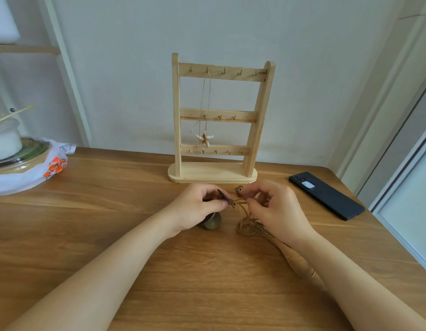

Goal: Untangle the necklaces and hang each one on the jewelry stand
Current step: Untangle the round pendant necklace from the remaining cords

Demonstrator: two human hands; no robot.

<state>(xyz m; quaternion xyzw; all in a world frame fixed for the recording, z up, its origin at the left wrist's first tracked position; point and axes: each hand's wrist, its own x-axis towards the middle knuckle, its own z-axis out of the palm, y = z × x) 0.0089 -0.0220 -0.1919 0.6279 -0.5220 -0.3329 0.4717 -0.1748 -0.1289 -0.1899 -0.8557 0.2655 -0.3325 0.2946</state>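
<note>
Evidently, the brown cord tangle [245, 222] is held low over the table [111, 211], before the jewelry stand [212, 172] at the far edge's middle. A dark pendant [222, 195] is pinched by the curled fingers of the left hand [200, 207] and a cord strand [240, 200] by those of the right hand [277, 211], presumably so the knot can be teased apart. One starfish necklace [205, 138] is already hung from a top hook. Nothing legible is seen on the phone [326, 195] by the right edge or the orange-printed bag [55, 167] at the left edge.
</note>
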